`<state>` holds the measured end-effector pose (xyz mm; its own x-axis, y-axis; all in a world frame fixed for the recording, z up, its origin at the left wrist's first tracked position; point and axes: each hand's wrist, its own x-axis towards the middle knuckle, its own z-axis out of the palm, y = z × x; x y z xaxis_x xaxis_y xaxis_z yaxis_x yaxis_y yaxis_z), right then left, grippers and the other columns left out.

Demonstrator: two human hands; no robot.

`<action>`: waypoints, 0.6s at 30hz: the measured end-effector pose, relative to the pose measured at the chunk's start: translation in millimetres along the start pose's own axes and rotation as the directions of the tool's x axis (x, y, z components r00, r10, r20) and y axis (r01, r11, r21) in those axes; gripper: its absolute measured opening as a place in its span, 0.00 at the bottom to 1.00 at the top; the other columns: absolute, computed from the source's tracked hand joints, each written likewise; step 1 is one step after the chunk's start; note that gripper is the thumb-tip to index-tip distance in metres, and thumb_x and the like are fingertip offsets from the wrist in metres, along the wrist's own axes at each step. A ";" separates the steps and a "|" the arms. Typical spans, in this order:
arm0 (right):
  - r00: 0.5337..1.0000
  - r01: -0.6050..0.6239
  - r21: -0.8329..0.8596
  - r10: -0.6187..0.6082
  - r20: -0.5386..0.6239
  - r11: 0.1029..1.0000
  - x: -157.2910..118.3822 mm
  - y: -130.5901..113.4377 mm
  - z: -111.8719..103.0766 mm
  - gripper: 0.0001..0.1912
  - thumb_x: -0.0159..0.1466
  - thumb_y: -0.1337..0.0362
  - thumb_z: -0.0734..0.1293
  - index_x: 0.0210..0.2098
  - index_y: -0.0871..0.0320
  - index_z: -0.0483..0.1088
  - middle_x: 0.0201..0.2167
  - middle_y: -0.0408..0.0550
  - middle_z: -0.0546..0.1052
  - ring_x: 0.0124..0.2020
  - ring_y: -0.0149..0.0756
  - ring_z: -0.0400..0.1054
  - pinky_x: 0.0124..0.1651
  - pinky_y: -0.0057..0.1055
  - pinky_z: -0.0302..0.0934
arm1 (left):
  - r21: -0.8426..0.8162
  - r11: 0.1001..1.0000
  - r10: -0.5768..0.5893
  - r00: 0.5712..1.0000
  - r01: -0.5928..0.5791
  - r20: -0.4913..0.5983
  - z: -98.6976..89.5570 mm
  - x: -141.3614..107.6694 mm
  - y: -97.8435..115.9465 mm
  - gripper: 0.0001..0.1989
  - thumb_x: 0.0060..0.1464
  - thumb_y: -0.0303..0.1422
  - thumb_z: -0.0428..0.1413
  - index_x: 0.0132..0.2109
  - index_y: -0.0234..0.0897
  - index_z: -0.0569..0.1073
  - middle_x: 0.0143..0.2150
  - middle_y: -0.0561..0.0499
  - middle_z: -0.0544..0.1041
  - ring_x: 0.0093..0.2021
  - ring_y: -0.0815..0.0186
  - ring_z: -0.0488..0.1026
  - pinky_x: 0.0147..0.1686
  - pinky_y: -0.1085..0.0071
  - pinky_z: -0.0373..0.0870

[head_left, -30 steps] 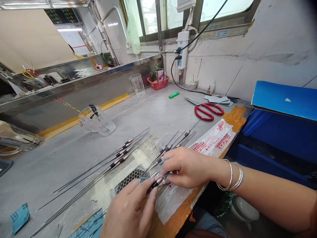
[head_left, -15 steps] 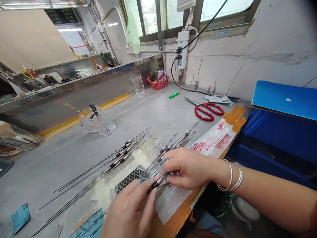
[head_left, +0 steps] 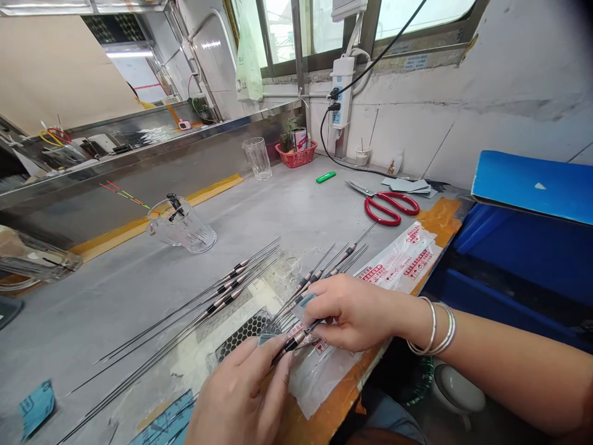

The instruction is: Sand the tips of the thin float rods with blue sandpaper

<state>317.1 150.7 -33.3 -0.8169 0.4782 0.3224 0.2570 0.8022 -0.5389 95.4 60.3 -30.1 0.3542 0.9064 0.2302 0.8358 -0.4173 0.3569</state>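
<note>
A fishing float point(head_left: 293, 341) with a dark and pale banded body lies across both hands near the table's front edge. My left hand point(head_left: 241, 392) is closed on its body between thumb and fingers. Closed round its thin stem, my right hand point(head_left: 349, 312) also has a small grey-blue piece of sandpaper point(head_left: 304, 303) under its fingers. Another bluish scrap point(head_left: 266, 339) shows by the left fingertips; whether that hand grips it, I cannot tell. Several floats point(head_left: 319, 275) lie just beyond the right hand, and several more floats point(head_left: 222, 293) rest to the left.
Red-handled scissors point(head_left: 391, 207) and a green strip point(head_left: 326, 177) lie farther back. Glass mugs point(head_left: 189, 232) stand at the left and rear. Blue sandpaper point(head_left: 37, 408) lies at the near left. Printed plastic point(head_left: 398, 259) covers the right edge, beside a blue bin point(head_left: 504, 272).
Both hands keep their grip on the float. My right hand has shifted very slightly to the right; the things on the table have not moved.
</note>
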 end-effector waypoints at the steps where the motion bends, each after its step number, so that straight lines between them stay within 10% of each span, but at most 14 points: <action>1: 1.000 -0.003 -0.002 0.003 0.004 1.000 0.2 -0.4 -0.2 0.07 0.59 0.70 0.63 0.32 0.59 0.74 0.25 0.44 0.69 0.29 0.31 0.62 0.31 0.26 0.56 | -0.001 1.000 0.005 1.000 -0.005 -0.003 -0.1 0.1 0.2 0.09 0.62 0.36 0.51 0.48 0.47 0.72 0.29 0.56 0.74 0.26 0.69 0.73 0.23 0.74 0.71; 18: 1.000 0.016 0.009 -0.015 -0.023 1.000 -0.9 3.0 2.7 0.08 0.59 0.70 0.62 0.31 0.60 0.74 0.24 0.44 0.67 0.28 0.31 0.61 0.30 0.27 0.54 | 0.008 0.999 0.036 0.999 -0.036 -0.023 -2.8 4.9 2.3 0.09 0.63 0.36 0.50 0.46 0.45 0.73 0.28 0.56 0.74 0.25 0.69 0.73 0.23 0.75 0.71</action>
<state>317.2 151.8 -37.3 -0.8089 0.4738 0.3482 0.2398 0.8065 -0.5405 97.9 63.6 -25.7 0.3747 0.8890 0.2633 0.8257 -0.4491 0.3413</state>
